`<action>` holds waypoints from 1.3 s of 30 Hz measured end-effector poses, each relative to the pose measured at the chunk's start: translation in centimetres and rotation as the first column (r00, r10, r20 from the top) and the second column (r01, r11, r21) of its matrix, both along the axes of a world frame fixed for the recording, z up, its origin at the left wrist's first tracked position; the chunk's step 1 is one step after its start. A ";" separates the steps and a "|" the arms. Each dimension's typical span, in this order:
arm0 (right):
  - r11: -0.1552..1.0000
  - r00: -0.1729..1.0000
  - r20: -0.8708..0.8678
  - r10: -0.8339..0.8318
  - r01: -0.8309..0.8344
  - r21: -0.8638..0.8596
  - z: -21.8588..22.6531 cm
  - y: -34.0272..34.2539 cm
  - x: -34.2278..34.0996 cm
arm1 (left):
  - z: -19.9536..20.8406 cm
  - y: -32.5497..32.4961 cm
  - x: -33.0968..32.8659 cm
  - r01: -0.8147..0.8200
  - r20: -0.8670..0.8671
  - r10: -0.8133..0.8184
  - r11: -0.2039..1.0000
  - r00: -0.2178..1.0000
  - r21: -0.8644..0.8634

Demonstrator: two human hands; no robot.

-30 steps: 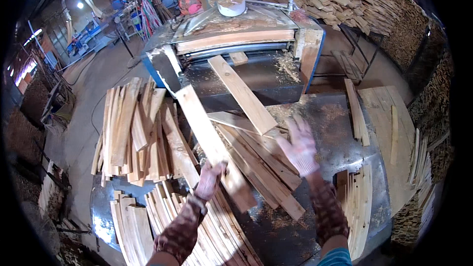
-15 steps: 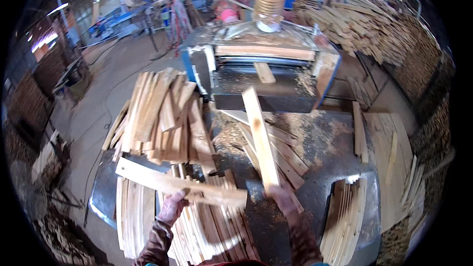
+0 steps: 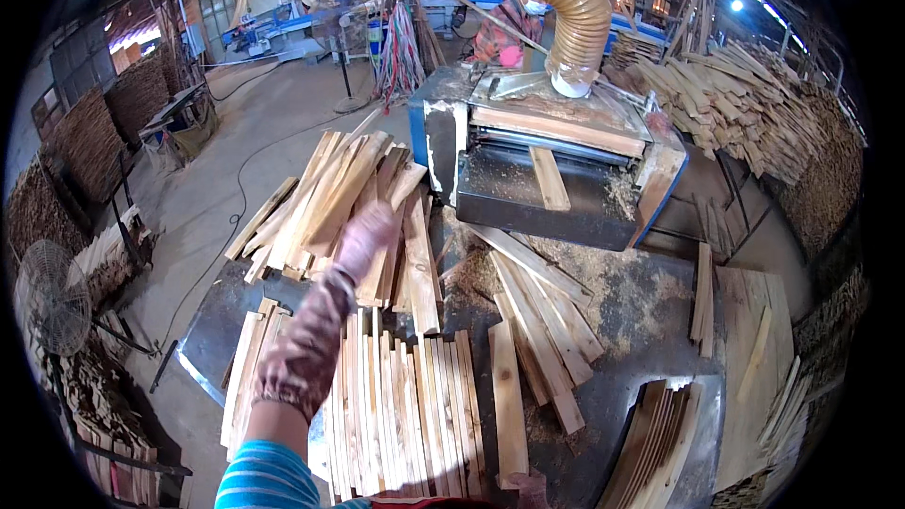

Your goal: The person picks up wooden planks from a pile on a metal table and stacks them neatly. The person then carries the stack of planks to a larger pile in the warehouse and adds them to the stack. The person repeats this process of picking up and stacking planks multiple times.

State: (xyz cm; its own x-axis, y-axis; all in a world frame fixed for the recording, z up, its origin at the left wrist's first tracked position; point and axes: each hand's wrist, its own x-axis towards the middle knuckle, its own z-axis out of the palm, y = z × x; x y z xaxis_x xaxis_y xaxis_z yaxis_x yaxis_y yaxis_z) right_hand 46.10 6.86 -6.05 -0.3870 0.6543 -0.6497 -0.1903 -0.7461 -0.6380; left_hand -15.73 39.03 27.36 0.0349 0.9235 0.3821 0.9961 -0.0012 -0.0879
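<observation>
My left hand (image 3: 370,231), below a brown patterned sleeve cover, reaches over the loose pile of wooden boards (image 3: 325,193) at the left. Its fingers are smeared by motion, and whether it grips a board does not show. At the lower edge my right hand (image 3: 531,490) is closed on the near end of a pale wooden board (image 3: 507,396); only part of this hand shows. Between my arms stands a row of narrow boards (image 3: 405,415) packed side by side. Beyond, a board (image 3: 549,179) sticks out of the planing machine (image 3: 547,203) onto its dark bed.
Several boards (image 3: 542,311) lie crosswise among shavings on the dark table (image 3: 632,320). Another stack (image 3: 650,443) sits at the near right. A tan hose (image 3: 575,0) rises from the machine. A person (image 3: 509,33) is behind it. A fan (image 3: 55,297) stands at far left.
My left hand has let go of the board it held and moved away to the loose pile. My right hand has drawn its board toward me. The board in the machine sticks out farther.
</observation>
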 end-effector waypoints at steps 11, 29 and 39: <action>0.826 0.911 0.411 0.019 -0.247 0.507 24.3 8.4 -14.5 | -8.1 -19.9 27.6 0.533 0.888 0.317 0.840 -0.333 -0.100; 0.107 0.530 0.564 -0.634 -0.662 0.742 27.9 34.2 -15.0 | -2.5 -29.3 14.2 0.207 0.383 0.177 0.977 -0.906 0.039; 0.548 0.172 0.892 -0.417 -0.736 0.398 30.6 47.1 -17.6 | -5.6 -25.1 12.8 -0.486 0.894 0.383 0.842 0.231 -0.235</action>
State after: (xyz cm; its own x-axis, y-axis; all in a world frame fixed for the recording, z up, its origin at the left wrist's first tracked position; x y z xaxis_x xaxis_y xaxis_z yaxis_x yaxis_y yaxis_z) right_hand 28.47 54.01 24.52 -0.1226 0.9910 0.0535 0.9341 0.1335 -0.3311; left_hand -2.94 13.91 21.72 -0.7631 0.6450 -0.0403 0.3048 0.4142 0.8576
